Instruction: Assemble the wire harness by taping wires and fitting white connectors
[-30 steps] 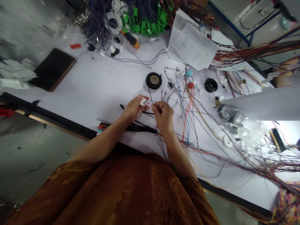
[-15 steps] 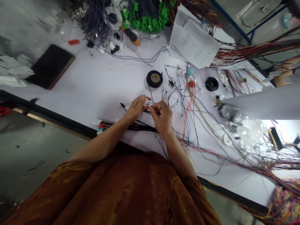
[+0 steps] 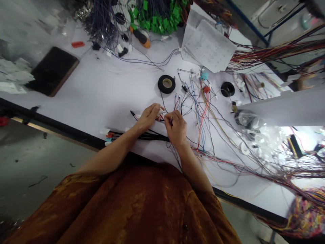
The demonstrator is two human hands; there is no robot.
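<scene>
Between thumb and fingers, my left hand (image 3: 149, 117) pinches a small white connector (image 3: 160, 112). My right hand (image 3: 176, 127) is closed just to its right, gripping thin wires; a red wire (image 3: 161, 116) runs between the connector and my fingertips. The exact wire ends are hidden by the fingers. Below both hands lies a black-sleeved cable bundle (image 3: 147, 136), with orange, blue and white connectors at its left end. A roll of black tape (image 3: 166, 84) rests above my hands. Loose coloured wires (image 3: 200, 112) spread out to the right of my right hand.
At the back lie green connectors (image 3: 157, 23) on dark wires, an orange-black tool (image 3: 141, 38) and paper sheets (image 3: 209, 47). A dark flat box (image 3: 54, 72) sits on the left. Further right are another black roll (image 3: 228, 89), clear plastic bags (image 3: 266, 139) and long wire bundles (image 3: 274, 56).
My right hand has drawn slightly away from the connector, widening the gap between the hands. My left hand still holds the connector. The whole view has shifted a little.
</scene>
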